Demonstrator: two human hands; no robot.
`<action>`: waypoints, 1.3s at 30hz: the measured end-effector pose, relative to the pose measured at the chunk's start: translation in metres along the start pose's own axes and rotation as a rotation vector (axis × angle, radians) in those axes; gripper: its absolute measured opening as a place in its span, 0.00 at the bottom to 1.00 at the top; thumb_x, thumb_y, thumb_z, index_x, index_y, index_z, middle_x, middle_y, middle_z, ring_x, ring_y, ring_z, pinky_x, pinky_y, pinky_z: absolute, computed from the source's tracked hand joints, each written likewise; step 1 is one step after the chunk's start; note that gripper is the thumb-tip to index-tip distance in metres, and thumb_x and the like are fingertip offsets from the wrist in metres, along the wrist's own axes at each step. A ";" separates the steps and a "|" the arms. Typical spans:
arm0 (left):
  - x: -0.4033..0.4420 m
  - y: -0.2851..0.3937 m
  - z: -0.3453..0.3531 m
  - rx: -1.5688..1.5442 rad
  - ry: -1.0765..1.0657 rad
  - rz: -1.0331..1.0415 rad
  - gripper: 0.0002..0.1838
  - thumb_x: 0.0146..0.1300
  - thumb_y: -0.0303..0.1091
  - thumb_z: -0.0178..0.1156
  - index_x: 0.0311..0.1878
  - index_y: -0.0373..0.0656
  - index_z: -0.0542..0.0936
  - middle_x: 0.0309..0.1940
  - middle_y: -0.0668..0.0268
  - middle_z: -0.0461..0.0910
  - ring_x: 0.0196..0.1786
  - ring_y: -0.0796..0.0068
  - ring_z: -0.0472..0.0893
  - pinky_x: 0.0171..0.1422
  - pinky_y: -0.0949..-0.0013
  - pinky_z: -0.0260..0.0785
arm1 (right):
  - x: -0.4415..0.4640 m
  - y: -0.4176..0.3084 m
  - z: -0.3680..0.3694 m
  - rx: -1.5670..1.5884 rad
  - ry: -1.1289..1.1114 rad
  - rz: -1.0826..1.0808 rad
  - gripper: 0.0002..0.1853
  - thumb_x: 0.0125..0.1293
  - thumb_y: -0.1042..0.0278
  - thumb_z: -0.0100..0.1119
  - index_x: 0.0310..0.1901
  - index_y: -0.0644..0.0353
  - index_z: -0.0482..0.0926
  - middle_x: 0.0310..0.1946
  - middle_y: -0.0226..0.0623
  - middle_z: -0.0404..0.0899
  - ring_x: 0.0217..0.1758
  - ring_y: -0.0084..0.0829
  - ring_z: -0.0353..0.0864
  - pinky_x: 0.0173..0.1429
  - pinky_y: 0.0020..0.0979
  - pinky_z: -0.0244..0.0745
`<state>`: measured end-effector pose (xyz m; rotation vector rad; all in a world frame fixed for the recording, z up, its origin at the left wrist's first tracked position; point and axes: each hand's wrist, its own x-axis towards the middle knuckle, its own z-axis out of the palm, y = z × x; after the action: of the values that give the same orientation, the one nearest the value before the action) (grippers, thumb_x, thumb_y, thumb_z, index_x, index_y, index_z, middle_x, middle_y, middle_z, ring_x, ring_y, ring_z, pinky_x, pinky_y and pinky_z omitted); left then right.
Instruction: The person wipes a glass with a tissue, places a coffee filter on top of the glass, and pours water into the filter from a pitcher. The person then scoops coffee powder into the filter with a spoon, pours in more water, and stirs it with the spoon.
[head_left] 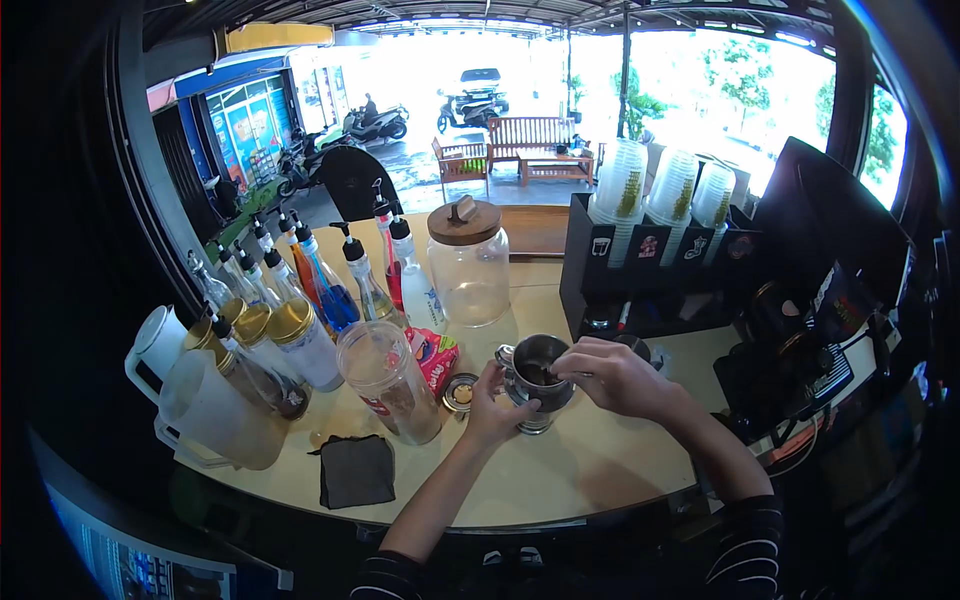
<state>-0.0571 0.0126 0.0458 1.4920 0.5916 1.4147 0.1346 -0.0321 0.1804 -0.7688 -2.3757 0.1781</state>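
My left hand [492, 408] is wrapped around the side of a shiny metal pot [540, 362], which stands upright on the counter. Its wide mouth faces up, and the inside looks dark. At the right of the rim, my right hand [622, 380] has its fingers pinched together over the opening; what they hold, if anything, is hidden. Just left of my left hand lies a small round metal lid [460, 392] with a pale centre. Beside it are a pink packet [434, 358] and a tall clear plastic jar [388, 385] with brownish contents.
Pump bottles [335, 298], gold-lidded jars [300, 340] and a translucent pitcher [220, 410] crowd the left. A wooden-lidded glass jar [468, 275] stands behind. A folded dark cloth [357, 470] lies near the front edge. Right, a black organizer [640, 285] holds stacked plastic cups [672, 190].
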 end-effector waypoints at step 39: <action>-0.002 -0.006 -0.003 0.038 0.006 0.029 0.34 0.38 0.35 0.74 0.52 0.42 0.70 0.44 0.66 0.78 0.49 0.74 0.77 0.57 0.67 0.66 | 0.006 0.004 -0.003 -0.027 0.062 0.053 0.05 0.58 0.77 0.58 0.37 0.66 0.78 0.31 0.41 0.79 0.39 0.42 0.79 0.46 0.38 0.74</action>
<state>-0.0583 0.0146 0.0393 1.5318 0.6059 1.4376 0.1348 -0.0253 0.1842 -0.8385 -2.3050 0.1428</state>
